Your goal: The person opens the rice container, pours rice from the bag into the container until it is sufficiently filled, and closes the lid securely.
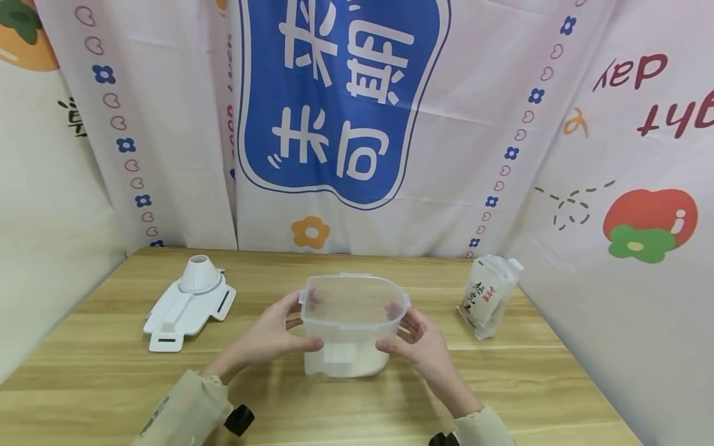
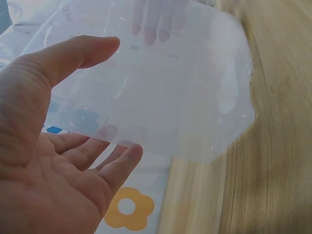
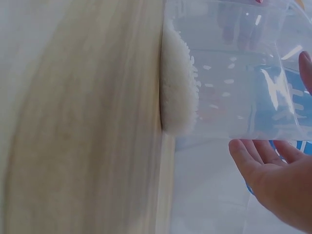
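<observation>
A clear plastic rice container (image 1: 348, 341) with no lid on it stands mid-table in the head view. White rice (image 3: 178, 87) lies heaped at one side of its bottom, and some grains cling to the wall. My left hand (image 1: 276, 331) grips the container's left side, thumb at the front and fingers round toward the back. On the opposite side my right hand (image 1: 421, 344) holds it the same way. In the left wrist view the cloudy wall (image 2: 161, 97) runs between thumb and fingers.
A white lid (image 1: 186, 310) lies on the table at left, with a white cone-shaped cup (image 1: 200, 275) on it. At right stands a crumpled, printed plastic bag (image 1: 488, 297). Printed cloth (image 1: 474, 124) hangs behind the wooden table (image 1: 530, 384).
</observation>
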### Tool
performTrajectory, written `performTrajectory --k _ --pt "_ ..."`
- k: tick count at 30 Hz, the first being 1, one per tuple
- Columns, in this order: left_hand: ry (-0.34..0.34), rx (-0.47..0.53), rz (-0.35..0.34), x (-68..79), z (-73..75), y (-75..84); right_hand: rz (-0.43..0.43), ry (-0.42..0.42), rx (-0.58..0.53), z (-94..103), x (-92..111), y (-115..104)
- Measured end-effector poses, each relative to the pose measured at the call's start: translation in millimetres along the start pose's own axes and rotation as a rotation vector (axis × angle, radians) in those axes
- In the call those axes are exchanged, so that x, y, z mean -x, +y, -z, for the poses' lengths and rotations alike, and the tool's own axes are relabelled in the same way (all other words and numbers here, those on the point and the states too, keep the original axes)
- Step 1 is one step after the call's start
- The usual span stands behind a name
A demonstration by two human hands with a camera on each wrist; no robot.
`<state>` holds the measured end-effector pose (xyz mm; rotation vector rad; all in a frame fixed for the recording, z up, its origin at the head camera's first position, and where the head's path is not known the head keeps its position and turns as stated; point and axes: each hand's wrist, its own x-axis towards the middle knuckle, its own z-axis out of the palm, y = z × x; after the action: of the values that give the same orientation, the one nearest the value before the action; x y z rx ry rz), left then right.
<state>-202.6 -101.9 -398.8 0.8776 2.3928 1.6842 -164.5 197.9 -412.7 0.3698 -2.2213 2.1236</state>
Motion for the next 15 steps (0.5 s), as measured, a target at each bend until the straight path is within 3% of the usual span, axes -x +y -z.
performTrajectory --k 8,12,15 --pt "-0.013 -0.002 -0.001 0.6 -0.6 -1.4 0.065 -0.034 0.158 19.1 1 -15" --pt "-0.010 -0.001 0.002 1.2 -0.1 -1.5 0.200 0.050 0.286 43.9 8 -36" --pt "-0.013 -0.001 -0.002 0.1 1.2 -1.0 0.290 0.179 0.350 69.7 13 -54"
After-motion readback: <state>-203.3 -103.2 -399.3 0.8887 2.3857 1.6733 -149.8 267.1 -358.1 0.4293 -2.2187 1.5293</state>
